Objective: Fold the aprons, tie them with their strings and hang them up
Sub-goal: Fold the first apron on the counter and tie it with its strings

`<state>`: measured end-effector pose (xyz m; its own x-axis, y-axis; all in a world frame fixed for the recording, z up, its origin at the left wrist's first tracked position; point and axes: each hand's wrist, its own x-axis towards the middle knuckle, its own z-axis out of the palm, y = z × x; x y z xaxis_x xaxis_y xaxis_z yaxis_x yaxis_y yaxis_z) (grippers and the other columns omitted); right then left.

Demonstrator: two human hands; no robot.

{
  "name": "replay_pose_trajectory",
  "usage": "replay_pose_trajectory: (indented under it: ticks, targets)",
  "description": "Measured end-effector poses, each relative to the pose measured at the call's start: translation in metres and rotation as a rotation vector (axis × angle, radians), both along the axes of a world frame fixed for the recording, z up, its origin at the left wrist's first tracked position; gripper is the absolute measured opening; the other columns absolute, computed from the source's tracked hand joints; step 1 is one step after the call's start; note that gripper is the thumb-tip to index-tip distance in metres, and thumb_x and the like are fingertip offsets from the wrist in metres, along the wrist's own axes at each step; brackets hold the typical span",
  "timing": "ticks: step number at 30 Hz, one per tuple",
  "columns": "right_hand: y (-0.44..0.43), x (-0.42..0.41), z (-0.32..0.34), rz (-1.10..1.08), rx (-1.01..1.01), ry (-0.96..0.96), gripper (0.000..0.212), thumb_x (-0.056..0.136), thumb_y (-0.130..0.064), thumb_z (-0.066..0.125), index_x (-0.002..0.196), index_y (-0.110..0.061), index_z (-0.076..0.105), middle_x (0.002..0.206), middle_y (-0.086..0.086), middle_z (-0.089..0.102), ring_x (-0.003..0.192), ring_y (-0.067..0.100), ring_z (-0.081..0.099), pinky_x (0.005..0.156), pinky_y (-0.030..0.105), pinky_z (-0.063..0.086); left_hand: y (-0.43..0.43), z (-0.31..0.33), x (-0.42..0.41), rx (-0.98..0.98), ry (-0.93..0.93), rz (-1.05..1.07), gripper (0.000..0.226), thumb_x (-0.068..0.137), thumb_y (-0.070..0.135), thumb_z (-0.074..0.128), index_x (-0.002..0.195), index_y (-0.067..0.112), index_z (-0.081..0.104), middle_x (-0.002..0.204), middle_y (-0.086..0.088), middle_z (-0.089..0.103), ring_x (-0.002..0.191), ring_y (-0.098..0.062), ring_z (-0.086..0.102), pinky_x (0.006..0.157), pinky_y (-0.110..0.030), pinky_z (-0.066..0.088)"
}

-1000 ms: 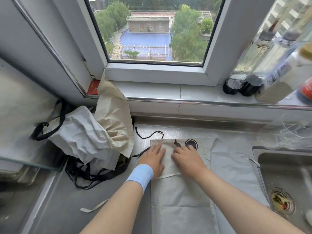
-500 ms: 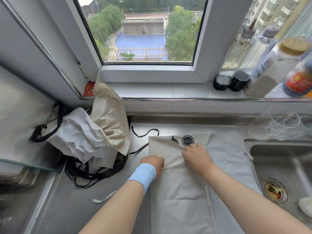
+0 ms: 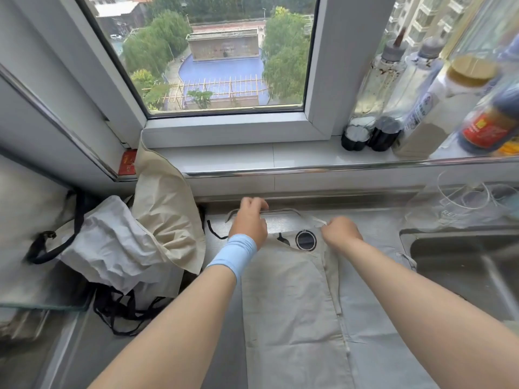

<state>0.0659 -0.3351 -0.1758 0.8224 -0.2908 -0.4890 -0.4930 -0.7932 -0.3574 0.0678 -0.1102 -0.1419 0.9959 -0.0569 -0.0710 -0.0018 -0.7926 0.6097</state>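
Note:
A beige apron (image 3: 292,304) lies folded lengthwise on the steel counter, its top edge bearing a black ring print. Its pale neck strap (image 3: 283,211) runs in a loop beyond the top edge. My left hand (image 3: 248,220), with a light blue wristband, grips the strap's left part near the back wall. My right hand (image 3: 339,231) pinches the strap's right end at the apron's top right corner. A heap of other aprons (image 3: 134,240), white and beige with black strings, sits crumpled to the left.
A steel sink (image 3: 463,262) opens at the right. Bottles (image 3: 393,94) stand on the window sill at the back right. A clear plastic container (image 3: 463,203) sits behind the sink. A glass-edged surface (image 3: 33,304) borders the left.
Both hands left the apron's folded body and moved up to its top edge. They took hold of the neck strap and pulled it out toward the back wall.

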Motion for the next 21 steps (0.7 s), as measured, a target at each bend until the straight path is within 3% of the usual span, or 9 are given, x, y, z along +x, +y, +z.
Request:
replay_pose_trajectory:
  ticks: [2, 4, 6, 9, 12, 14, 16, 18, 21]
  targets:
    - [-0.003, 0.008, -0.004, -0.046, 0.086, -0.030, 0.019, 0.088, -0.021, 0.054, 0.083, -0.011, 0.068, 0.097, 0.013, 0.071, 0.097, 0.031, 0.065, 0.069, 0.026, 0.048, -0.002, -0.016, -0.009, 0.138, 0.141, -0.124, 0.029, 0.089, 0.006, 0.046, 0.108, 0.023, 0.059, 0.119, -0.001, 0.048, 0.105, -0.026, 0.055, 0.088, -0.036, 0.046]
    - [-0.002, 0.009, -0.009, -0.067, 0.141, -0.094, 0.027, 0.088, -0.017, 0.057, 0.111, -0.011, 0.069, 0.114, 0.013, 0.070, 0.112, 0.032, 0.062, 0.088, 0.030, 0.050, -0.002, -0.031, -0.021, 0.307, 0.229, -0.243, 0.028, 0.091, 0.017, 0.048, 0.117, 0.024, 0.056, 0.125, -0.001, 0.046, 0.118, -0.026, 0.047, 0.096, -0.037, 0.042]
    - [0.003, -0.001, -0.011, 0.007, 0.138, -0.199, 0.050, 0.089, -0.011, 0.056, 0.139, -0.010, 0.051, 0.130, 0.013, 0.061, 0.122, 0.034, 0.055, 0.099, 0.034, 0.043, -0.001, -0.045, -0.037, 0.410, 0.225, -0.284, 0.043, 0.091, 0.032, 0.051, 0.133, 0.022, 0.045, 0.140, -0.004, 0.037, 0.129, -0.026, 0.036, 0.104, -0.038, 0.036]
    - [0.014, -0.034, -0.019, 0.251, -0.043, -0.442, 0.047, 0.085, -0.010, 0.056, 0.132, -0.015, 0.055, 0.125, 0.010, 0.058, 0.115, 0.034, 0.056, 0.095, 0.043, 0.044, 0.004, -0.063, -0.058, 0.503, 0.267, -0.337, 0.087, 0.085, 0.061, 0.047, 0.153, 0.019, 0.011, 0.161, -0.007, 0.001, 0.147, -0.028, 0.000, 0.120, -0.042, 0.008]
    - [0.021, -0.074, -0.029, 0.473, -0.160, -0.509, 0.047, 0.077, -0.025, 0.055, 0.124, -0.021, 0.058, 0.129, 0.006, 0.054, 0.116, 0.029, 0.053, 0.092, 0.042, 0.044, 0.010, -0.075, -0.064, 0.594, 0.334, -0.387, 0.108, 0.079, 0.075, 0.043, 0.153, 0.022, -0.014, 0.158, -0.006, -0.026, 0.144, -0.026, -0.026, 0.119, -0.046, -0.009]
    - [0.024, -0.088, -0.038, 0.585, -0.150, -0.391, 0.059, 0.079, -0.038, 0.048, 0.136, -0.022, 0.049, 0.144, 0.010, 0.045, 0.131, 0.030, 0.044, 0.104, 0.044, 0.039, 0.018, -0.076, -0.056, 0.611, 0.350, -0.374, 0.110, 0.079, 0.075, 0.044, 0.152, 0.022, -0.017, 0.157, -0.005, -0.028, 0.144, -0.025, -0.027, 0.119, -0.046, -0.009]
    - [0.028, -0.090, -0.046, 0.683, -0.179, -0.238, 0.072, 0.085, -0.049, 0.030, 0.153, -0.023, 0.026, 0.161, 0.011, 0.021, 0.148, 0.028, 0.019, 0.118, 0.046, 0.021, 0.029, -0.073, -0.046, 0.627, 0.370, -0.346, 0.111, 0.078, 0.074, 0.047, 0.152, 0.022, -0.015, 0.158, -0.004, -0.026, 0.145, -0.024, -0.025, 0.119, -0.047, -0.007]
    - [0.035, -0.086, -0.049, 0.739, -0.192, -0.159, 0.077, 0.086, -0.054, 0.014, 0.158, -0.026, 0.008, 0.165, 0.007, 0.000, 0.152, 0.024, -0.004, 0.121, 0.047, 0.005, 0.036, -0.067, -0.044, 0.658, 0.337, -0.295, 0.108, 0.078, 0.072, 0.050, 0.154, 0.020, -0.006, 0.160, -0.003, -0.019, 0.147, -0.023, -0.018, 0.119, -0.048, -0.002]
    - [0.045, -0.079, -0.048, 0.751, -0.234, -0.140, 0.070, 0.097, -0.051, 0.021, 0.157, -0.026, -0.003, 0.164, 0.007, -0.014, 0.151, 0.023, -0.016, 0.121, 0.049, -0.002, 0.029, -0.056, -0.065, 0.649, 0.118, -0.181, 0.068, 0.085, 0.052, 0.050, 0.143, 0.022, 0.030, 0.156, -0.003, 0.020, 0.141, -0.023, 0.021, 0.110, -0.039, 0.024]
